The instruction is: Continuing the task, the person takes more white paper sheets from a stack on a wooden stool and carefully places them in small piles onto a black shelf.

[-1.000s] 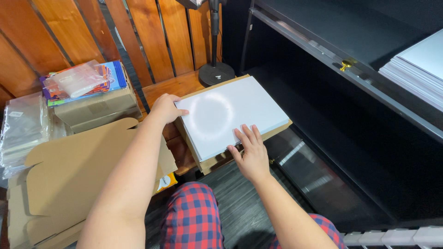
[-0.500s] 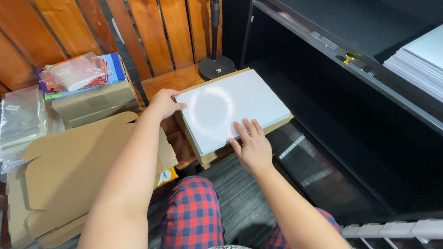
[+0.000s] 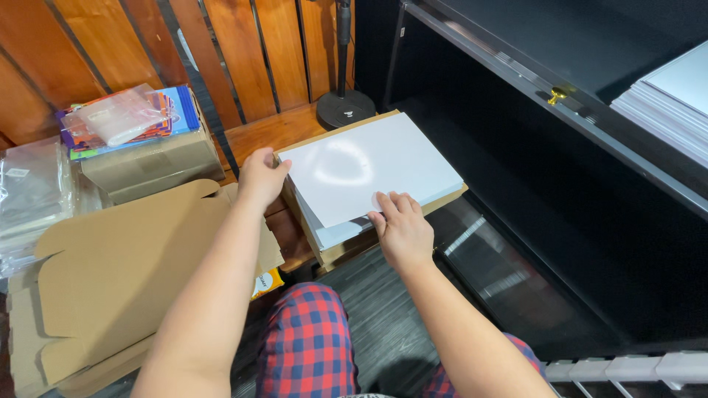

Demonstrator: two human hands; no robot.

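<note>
The left hand [image 3: 259, 177] gripped the far corner and the right hand [image 3: 402, 228] pressed fingers flat on the white sheets [image 3: 369, 173] atop their cardboard box [image 3: 346, 249]; glossy sheets could likely slide askew.

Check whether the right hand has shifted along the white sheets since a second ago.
Yes. The right hand has slid toward the stack's near left corner: earlier it sat mid-way along the near edge of the white sheets, judged against the brown box under them.

Bright overhead light, glare on white sheets [image 3: 365, 173]
</note>
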